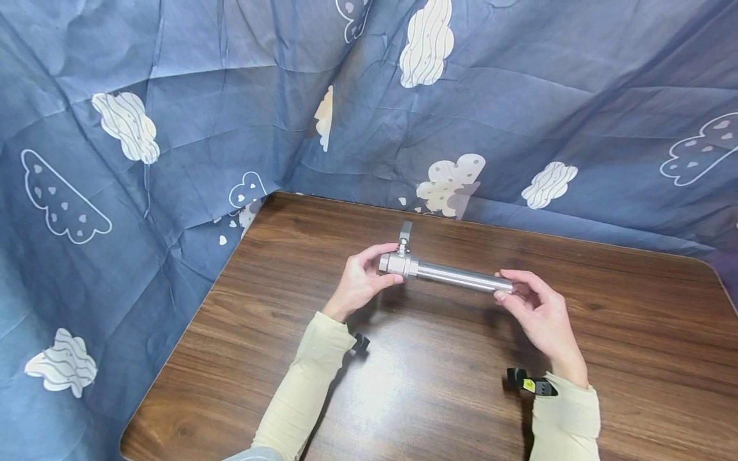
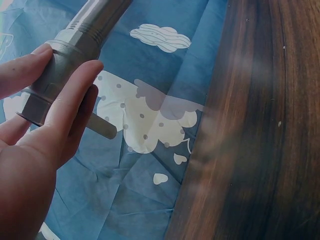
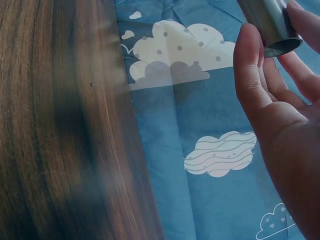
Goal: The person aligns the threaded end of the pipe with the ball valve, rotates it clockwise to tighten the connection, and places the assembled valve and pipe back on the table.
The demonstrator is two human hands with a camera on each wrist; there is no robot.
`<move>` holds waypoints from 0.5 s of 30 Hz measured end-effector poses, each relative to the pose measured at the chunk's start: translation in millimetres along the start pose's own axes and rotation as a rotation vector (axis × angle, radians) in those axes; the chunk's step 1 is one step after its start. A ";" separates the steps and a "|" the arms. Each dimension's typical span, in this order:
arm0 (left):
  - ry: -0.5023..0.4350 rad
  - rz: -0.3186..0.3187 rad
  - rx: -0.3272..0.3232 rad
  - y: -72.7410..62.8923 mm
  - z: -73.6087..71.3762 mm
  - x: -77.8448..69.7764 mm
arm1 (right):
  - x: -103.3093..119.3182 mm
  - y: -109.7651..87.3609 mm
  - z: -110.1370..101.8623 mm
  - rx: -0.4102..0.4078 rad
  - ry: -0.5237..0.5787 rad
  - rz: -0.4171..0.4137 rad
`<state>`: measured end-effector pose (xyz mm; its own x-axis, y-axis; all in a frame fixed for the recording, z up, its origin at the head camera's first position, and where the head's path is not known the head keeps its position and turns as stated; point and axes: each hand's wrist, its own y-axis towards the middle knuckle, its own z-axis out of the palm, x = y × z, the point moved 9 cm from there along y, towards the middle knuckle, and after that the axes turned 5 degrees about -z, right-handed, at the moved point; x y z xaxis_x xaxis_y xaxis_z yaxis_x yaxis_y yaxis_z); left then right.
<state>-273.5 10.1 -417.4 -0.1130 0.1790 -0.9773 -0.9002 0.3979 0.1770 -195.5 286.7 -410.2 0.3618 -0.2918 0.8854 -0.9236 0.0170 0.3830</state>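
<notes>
A silvery ball valve with a flat lever handle is joined to a straight metal pipe. Both hands hold the joined piece over the table, the pipe running to the right and tilting slightly toward the person. My left hand grips the valve body between thumb and fingers. At the pipe's far right end, my right hand pinches it between thumb and fingertips. In the left wrist view, threads show on the pipe where it enters the valve. The pipe's hollow open end faces the right wrist camera.
Beneath the hands lies a brown wood-grain table with rounded corners. A blue cloth printed with clouds hangs along its back and left sides. A black wrist camera sits at the right cuff, another at the left.
</notes>
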 end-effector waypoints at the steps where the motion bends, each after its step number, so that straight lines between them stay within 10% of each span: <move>1: 0.002 -0.001 -0.001 0.0 -0.1 0.3 | 0.6 0.2 0.4 0.002 0.006 -0.004; 15: 0.000 -0.004 -0.004 0.6 -0.1 1.1 | 5.8 1.8 1.8 0.013 0.158 -0.084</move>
<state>-274.2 10.5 -418.4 -0.1097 0.1779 -0.9779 -0.9023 0.3949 0.1730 -195.2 283.3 -404.9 0.4520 -0.1378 0.8813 -0.8906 -0.0140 0.4546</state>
